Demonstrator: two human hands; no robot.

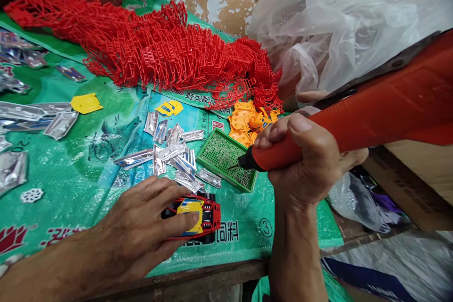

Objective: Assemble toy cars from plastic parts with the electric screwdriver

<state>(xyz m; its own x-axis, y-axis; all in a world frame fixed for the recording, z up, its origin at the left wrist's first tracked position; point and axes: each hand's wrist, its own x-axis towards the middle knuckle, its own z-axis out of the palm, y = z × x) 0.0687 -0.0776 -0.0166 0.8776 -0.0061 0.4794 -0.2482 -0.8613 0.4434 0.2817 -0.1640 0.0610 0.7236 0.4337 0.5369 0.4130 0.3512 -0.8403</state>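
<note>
My left hand lies on a small toy car with a red frame and a yellow top, fingers closed around it, holding it down on the green printed sheet. My right hand grips an orange electric screwdriver. Its dark tip points down-left over a green screw tray full of small holes and screws. The tip hovers at the tray's right part, a short way above and right of the toy car.
Silver chrome toy parts lie scattered left of the tray, with more at the far left. A long heap of red plastic frames runs across the back. Orange parts sit behind the tray. Clear plastic bags fill the right.
</note>
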